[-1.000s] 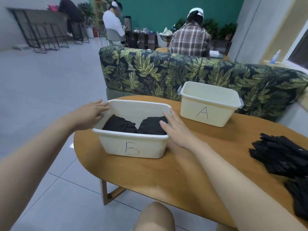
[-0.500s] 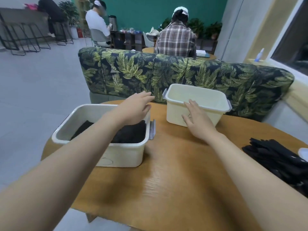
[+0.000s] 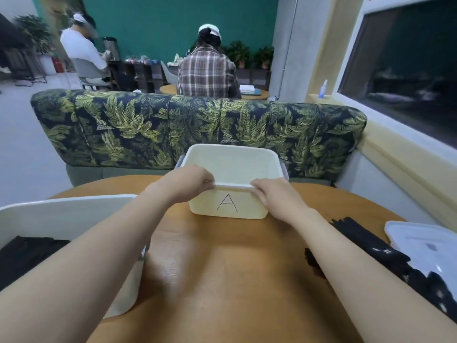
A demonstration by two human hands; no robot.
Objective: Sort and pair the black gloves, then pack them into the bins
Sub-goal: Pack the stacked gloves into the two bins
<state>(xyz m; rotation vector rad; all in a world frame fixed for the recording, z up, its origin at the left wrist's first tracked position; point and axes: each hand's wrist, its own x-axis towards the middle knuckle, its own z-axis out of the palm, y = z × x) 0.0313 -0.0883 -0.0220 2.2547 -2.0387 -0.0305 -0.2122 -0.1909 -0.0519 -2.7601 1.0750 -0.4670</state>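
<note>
Now both hands, left (image 3: 188, 182) and right (image 3: 273, 194), grip the near rim of bin A (image 3: 232, 167) on the desk (image 3: 222, 268).

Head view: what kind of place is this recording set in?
Probably a lounge or café-style common room, not a workshop: a leaf-print sofa backs the round wooden table, potted plants line a green wall, and other people sit at tables behind.

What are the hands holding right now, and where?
Both hands, left and right, grip bin A by its near rim.
</note>
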